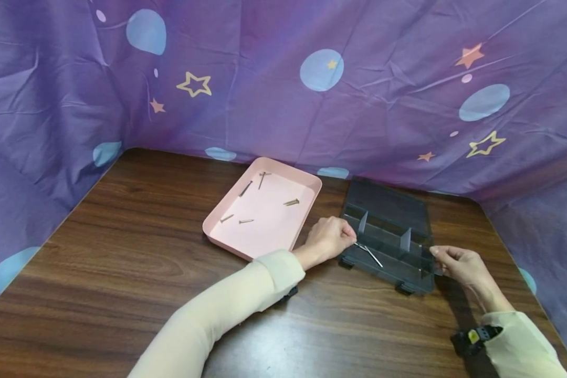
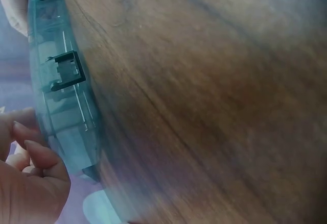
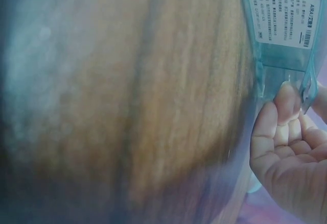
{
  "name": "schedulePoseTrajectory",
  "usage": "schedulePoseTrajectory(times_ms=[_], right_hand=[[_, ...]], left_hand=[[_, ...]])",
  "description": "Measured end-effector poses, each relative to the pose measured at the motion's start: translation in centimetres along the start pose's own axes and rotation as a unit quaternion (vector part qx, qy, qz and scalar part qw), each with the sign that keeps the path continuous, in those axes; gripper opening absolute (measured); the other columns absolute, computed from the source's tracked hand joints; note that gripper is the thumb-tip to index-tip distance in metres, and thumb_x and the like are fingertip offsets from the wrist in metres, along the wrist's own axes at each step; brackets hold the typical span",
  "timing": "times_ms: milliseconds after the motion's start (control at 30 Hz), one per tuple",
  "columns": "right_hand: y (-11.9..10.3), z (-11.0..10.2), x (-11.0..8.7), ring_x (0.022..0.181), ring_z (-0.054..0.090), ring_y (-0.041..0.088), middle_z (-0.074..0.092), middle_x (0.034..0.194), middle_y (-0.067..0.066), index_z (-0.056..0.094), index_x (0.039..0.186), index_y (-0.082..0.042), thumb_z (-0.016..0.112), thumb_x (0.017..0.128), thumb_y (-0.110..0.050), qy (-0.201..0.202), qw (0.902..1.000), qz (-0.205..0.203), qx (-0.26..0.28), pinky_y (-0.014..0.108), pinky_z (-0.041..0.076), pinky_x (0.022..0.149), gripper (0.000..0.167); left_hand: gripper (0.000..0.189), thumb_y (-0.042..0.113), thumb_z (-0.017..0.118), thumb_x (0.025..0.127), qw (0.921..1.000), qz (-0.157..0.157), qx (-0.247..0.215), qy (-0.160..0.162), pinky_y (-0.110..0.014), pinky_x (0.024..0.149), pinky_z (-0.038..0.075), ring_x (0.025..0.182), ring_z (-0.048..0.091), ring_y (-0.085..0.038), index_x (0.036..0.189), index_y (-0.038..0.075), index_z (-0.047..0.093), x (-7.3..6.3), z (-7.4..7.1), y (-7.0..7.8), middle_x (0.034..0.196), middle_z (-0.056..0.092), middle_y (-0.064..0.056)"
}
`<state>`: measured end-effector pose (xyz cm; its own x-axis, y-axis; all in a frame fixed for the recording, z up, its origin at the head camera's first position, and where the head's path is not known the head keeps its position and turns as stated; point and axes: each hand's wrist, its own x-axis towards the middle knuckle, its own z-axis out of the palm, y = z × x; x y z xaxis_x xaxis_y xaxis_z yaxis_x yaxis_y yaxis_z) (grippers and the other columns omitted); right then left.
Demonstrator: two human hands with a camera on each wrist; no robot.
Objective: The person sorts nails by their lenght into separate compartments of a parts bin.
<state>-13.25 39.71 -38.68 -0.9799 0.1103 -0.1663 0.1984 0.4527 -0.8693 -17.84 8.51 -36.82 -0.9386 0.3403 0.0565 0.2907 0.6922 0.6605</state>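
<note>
A dark see-through compartment box [image 1: 382,236] lies on the table with its lid [image 1: 387,205] laid back. Over its left front compartment, the fingertips of my left hand [image 1: 328,239] pinch slim silver screws [image 1: 370,254]; whether these touch the box floor I cannot tell. At the box's right end, my right hand [image 1: 465,268] holds the edge between thumb and fingers. In the right wrist view, the right hand [image 3: 291,157] is at the box corner below a white label [image 3: 283,20]. The left wrist view has the left hand [image 2: 33,173] beside the box, the screws hidden.
Left of the box stands a pink tray [image 1: 208,226] with several screws [image 1: 291,202] scattered inside. The wooden table [image 1: 123,236] spreads around both. A purple curtain [image 1: 264,105] with stars and planets hangs along the back and sides.
</note>
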Motion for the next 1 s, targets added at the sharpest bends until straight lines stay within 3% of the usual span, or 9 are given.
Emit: schedulePoseTrajectory(times_ms=[267, 467, 633, 767, 867, 1000], right_hand=[[0.0, 0.1, 0.1, 0.058, 0.053, -0.001, 0.058, 0.062, -0.015, 0.065, 0.077, -0.035, 0.058, 0.093, -0.026, 0.001, 1.0000, 0.002, 0.008, 0.018, 0.046, 0.055, 0.020], [0.0, 0.1, 0.1, 0.061, 0.056, -0.001, 0.060, 0.064, -0.014, 0.064, 0.076, -0.037, 0.058, 0.093, -0.027, -0.002, 0.9998, 0.009, 0.017, 0.018, 0.048, 0.056, 0.021], [-0.1, 0.0, 0.0, 0.061, 0.056, -0.001, 0.059, 0.065, -0.014, 0.064, 0.076, -0.037, 0.058, 0.093, -0.027, -0.009, 0.9998, 0.011, 0.017, 0.018, 0.049, 0.057, 0.021], [-0.1, -0.2, 0.0, 0.062, 0.057, 0.000, 0.058, 0.065, -0.014, 0.064, 0.078, -0.037, 0.058, 0.093, -0.029, -0.014, 0.9998, 0.009, 0.009, 0.019, 0.049, 0.058, 0.018], [0.0, -0.3, 0.0, 0.062, 0.056, 0.000, 0.059, 0.066, -0.014, 0.063, 0.078, -0.038, 0.058, 0.093, -0.031, -0.013, 0.9999, 0.011, -0.001, 0.020, 0.049, 0.058, 0.018], [0.1, -0.1, 0.2, 0.060, 0.055, 0.000, 0.060, 0.065, -0.015, 0.063, 0.077, -0.039, 0.057, 0.093, -0.032, -0.010, 0.9997, 0.012, -0.017, 0.020, 0.049, 0.057, 0.018]], left_hand=[[0.006, 0.025, 0.071, 0.082, 0.9996, 0.027, -0.004, -0.003, -0.017, 0.063, 0.044, 0.078, 0.064, -0.004, 0.084, 0.023, 0.075, -0.4, -0.7, -0.3, 0.081, 0.072, 0.013], [0.007, 0.022, 0.070, 0.083, 0.9979, 0.027, -0.056, 0.017, -0.016, 0.067, 0.045, 0.076, 0.064, -0.005, 0.086, 0.017, 0.074, -0.5, -3.4, -1.5, 0.083, 0.072, 0.006], [0.010, 0.019, 0.070, 0.084, 0.9930, -0.028, -0.100, 0.056, -0.019, 0.069, 0.048, 0.078, 0.066, -0.012, 0.089, 0.012, 0.074, -0.6, -6.3, -4.4, 0.086, 0.073, -0.001], [0.012, 0.016, 0.070, 0.084, 0.9840, -0.086, -0.121, 0.098, -0.021, 0.068, 0.050, 0.078, 0.067, -0.016, 0.092, 0.009, 0.074, -0.5, -8.6, -7.2, 0.091, 0.073, -0.005], [0.015, 0.016, 0.069, 0.085, 0.9780, -0.121, -0.122, 0.119, -0.025, 0.070, 0.052, 0.081, 0.067, -0.018, 0.096, 0.007, 0.073, -0.6, -10.0, -9.1, 0.094, 0.073, -0.008], [0.022, 0.018, 0.067, 0.086, 0.9744, -0.154, -0.091, 0.136, -0.031, 0.083, 0.050, 0.094, 0.066, -0.022, 0.104, 0.005, 0.071, -0.8, -11.4, -11.0, 0.103, 0.071, -0.010]])
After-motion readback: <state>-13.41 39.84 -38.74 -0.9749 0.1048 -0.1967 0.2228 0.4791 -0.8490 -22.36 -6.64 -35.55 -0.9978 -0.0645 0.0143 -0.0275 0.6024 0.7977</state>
